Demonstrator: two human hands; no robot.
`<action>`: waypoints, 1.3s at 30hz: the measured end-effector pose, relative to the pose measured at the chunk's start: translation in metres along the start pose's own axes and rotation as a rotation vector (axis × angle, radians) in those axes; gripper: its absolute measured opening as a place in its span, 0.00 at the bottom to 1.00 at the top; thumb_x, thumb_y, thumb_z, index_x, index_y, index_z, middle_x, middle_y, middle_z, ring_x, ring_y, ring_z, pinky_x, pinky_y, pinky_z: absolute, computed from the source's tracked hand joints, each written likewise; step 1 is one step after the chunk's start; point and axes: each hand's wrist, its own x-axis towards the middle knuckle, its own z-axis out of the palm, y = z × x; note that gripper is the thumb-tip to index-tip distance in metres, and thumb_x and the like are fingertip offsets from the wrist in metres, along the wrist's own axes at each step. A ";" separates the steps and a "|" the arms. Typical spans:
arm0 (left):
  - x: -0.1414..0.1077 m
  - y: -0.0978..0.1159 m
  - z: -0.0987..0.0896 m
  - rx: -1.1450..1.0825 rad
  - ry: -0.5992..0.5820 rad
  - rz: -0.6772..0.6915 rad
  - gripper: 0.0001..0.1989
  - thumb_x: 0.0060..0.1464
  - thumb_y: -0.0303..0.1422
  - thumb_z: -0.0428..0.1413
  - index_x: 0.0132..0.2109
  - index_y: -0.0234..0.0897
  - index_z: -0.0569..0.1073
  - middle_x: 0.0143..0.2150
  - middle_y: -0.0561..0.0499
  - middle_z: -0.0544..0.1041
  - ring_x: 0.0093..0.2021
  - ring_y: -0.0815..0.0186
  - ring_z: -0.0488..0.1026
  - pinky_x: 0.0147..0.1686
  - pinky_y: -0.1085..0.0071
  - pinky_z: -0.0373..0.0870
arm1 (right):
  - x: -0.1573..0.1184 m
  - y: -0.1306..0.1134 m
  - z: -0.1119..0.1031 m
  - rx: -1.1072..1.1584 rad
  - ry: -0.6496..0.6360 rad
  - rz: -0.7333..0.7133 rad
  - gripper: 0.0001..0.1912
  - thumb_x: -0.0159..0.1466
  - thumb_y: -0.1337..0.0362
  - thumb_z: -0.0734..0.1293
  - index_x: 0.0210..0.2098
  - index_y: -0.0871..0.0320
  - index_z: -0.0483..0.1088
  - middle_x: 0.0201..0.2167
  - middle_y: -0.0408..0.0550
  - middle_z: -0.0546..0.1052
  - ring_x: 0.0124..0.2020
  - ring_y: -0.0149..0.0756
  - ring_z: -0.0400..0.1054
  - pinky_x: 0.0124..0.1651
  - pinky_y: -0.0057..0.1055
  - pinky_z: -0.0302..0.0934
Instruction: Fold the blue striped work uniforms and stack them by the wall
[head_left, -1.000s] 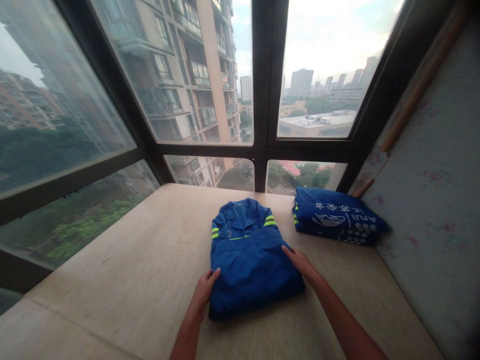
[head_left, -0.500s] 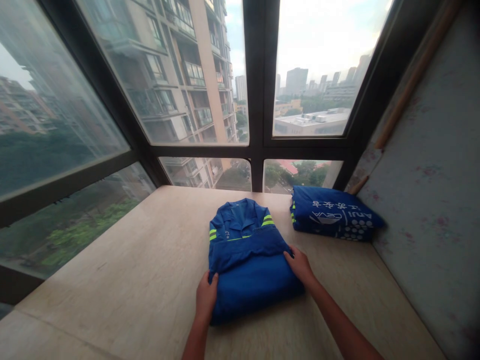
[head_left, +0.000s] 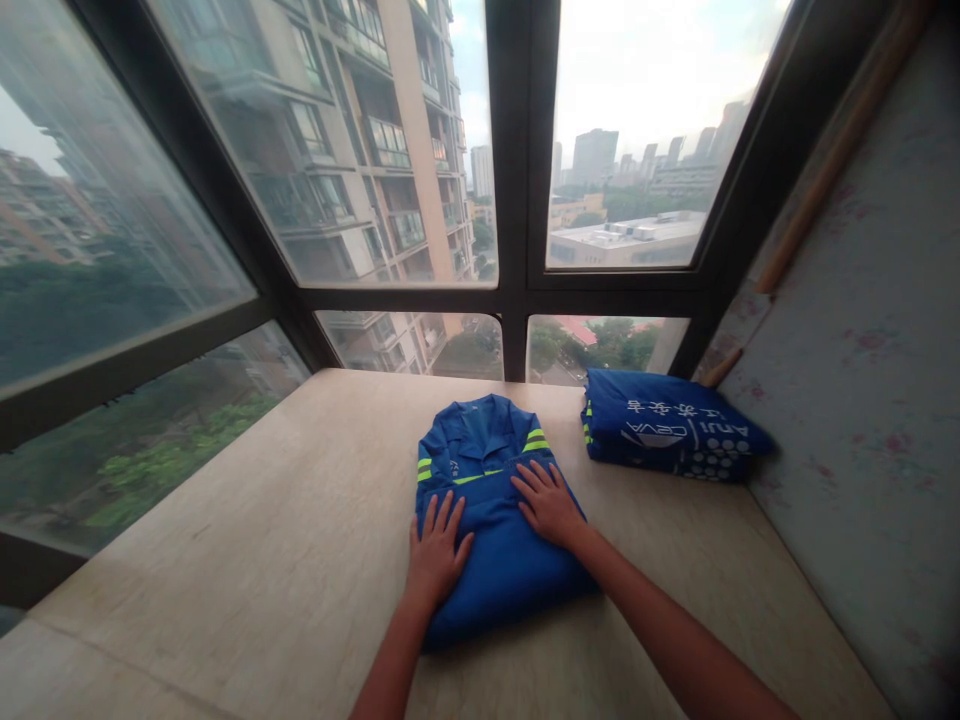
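A folded blue work jacket (head_left: 495, 570) lies on the stone ledge, its collar towards the window and yellow-green stripes showing at both shoulders. My left hand (head_left: 437, 548) rests flat on its left side, fingers spread. Farther up on the right, my right hand (head_left: 549, 503) also lies palm down on the cloth with its fingers apart. Neither hand grips the fabric.
A second folded blue garment (head_left: 667, 425) with white lettering sits at the back right, close to the patterned wall (head_left: 862, 430). Dark window frames (head_left: 516, 200) border the pale ledge (head_left: 247, 540) at the back and left.
Both hands have let go of the jacket's side edges and moved inward and up onto its top, fingers now spread. The jacket stays in about the same place.
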 end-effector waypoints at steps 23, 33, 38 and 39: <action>-0.115 -0.065 -0.011 -0.033 0.098 0.510 0.36 0.59 0.20 0.42 0.70 0.56 0.52 0.67 0.52 0.65 0.64 0.62 0.66 0.58 0.66 0.71 | -0.134 0.013 -0.020 0.297 0.021 -0.076 0.22 0.71 0.68 0.55 0.58 0.52 0.71 0.65 0.49 0.65 0.68 0.41 0.55 0.68 0.45 0.54; -0.103 -0.070 -0.037 0.220 0.008 0.733 0.42 0.52 0.14 0.46 0.71 0.47 0.53 0.70 0.46 0.60 0.68 0.58 0.60 0.63 0.61 0.64 | -0.133 0.052 -0.063 0.294 -0.299 -0.376 0.29 0.68 0.74 0.58 0.66 0.46 0.60 0.67 0.46 0.60 0.69 0.42 0.51 0.70 0.50 0.47; -0.099 -0.073 -0.036 0.145 -0.025 0.760 0.40 0.53 0.18 0.51 0.70 0.46 0.54 0.70 0.44 0.59 0.68 0.56 0.59 0.63 0.57 0.64 | -0.124 0.060 -0.065 0.298 -0.300 -0.441 0.28 0.68 0.73 0.59 0.64 0.44 0.63 0.66 0.45 0.63 0.68 0.40 0.55 0.69 0.47 0.50; -0.099 -0.073 -0.034 0.125 -0.001 0.760 0.38 0.55 0.19 0.51 0.70 0.46 0.55 0.70 0.44 0.61 0.68 0.56 0.60 0.63 0.57 0.64 | -0.123 0.062 -0.063 0.292 -0.284 -0.461 0.27 0.68 0.73 0.59 0.64 0.45 0.63 0.66 0.46 0.64 0.67 0.40 0.56 0.68 0.47 0.51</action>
